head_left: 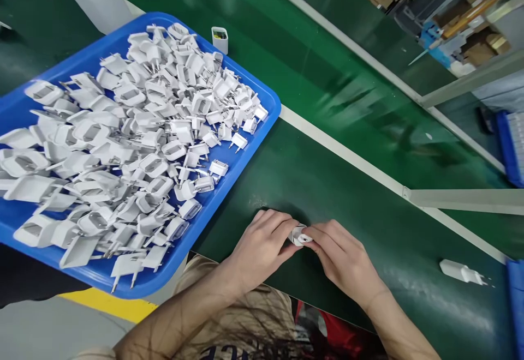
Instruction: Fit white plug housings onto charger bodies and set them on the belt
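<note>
My left hand and my right hand meet over the green table top, fingers curled. Between their fingertips they pinch one small white plug part, mostly hidden by the fingers. To the left, a blue tray is heaped with several white plug housings, many with metal pins sticking out. It lies closer to my left hand.
A finished white plug lies on the green belt at the right. A small white cup stands behind the tray. A white rail runs diagonally across the table. Blue bins sit at the right edge, with cardboard boxes behind.
</note>
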Tool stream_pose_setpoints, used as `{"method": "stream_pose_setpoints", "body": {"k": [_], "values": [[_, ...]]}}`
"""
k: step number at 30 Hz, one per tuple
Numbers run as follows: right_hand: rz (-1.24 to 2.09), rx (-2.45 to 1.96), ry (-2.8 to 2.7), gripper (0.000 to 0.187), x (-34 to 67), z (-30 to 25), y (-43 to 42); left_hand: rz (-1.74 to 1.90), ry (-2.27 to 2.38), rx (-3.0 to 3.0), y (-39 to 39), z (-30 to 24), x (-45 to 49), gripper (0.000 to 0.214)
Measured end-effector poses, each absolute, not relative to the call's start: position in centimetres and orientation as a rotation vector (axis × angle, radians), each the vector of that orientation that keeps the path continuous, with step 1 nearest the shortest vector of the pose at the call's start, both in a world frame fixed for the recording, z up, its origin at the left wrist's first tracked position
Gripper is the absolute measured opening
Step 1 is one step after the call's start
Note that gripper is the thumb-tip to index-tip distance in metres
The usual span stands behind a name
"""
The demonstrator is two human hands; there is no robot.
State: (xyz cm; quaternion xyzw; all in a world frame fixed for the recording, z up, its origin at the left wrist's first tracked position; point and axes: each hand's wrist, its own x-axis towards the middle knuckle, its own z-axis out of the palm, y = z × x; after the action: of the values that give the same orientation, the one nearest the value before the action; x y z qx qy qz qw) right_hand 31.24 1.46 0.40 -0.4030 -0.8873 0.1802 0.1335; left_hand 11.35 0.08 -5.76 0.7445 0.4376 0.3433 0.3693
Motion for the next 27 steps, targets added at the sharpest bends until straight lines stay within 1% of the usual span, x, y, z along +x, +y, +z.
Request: {"method": "stream_pose_setpoints", "body": {"k": [3,6,14,18,22,24,27], "values": [[0.468,-1.175,-2.554,0.029,31.5,-0.2,1.1,0.877,1.102,1.935,0.3,-5.8,11.4,0.016],[0.400,-1.178,-2.525,0.031,31.4,-1.1,0.6,0.885,1.080,1.950,0.4,-5.9,11.5,0.017],[0.155,-1.145,-2.598,0.030,31.1,-1.7,0.2,0.946,1.081,1.977,0.7,-6.0,11.7,0.016],[0.141,-1.141,-2.648,0.025,31.1,-1.4,0.3,1.056,1.040,1.884,0.5,-5.9,11.8,0.020],[0.098,-1.133,-2.630,0.026,30.8,-1.4,0.4,1.105,1.042,1.744,0.3,-5.7,11.8,0.012],[0.176,-1.133,-2.621,0.026,30.9,-1.3,0.5,1.091,1.082,1.708,0.2,-5.4,11.8,0.010],[0.492,-1.162,-2.533,0.020,32.0,-0.4,0.8,1.006,1.171,1.640,0.2,-4.7,11.9,0.012]]}}
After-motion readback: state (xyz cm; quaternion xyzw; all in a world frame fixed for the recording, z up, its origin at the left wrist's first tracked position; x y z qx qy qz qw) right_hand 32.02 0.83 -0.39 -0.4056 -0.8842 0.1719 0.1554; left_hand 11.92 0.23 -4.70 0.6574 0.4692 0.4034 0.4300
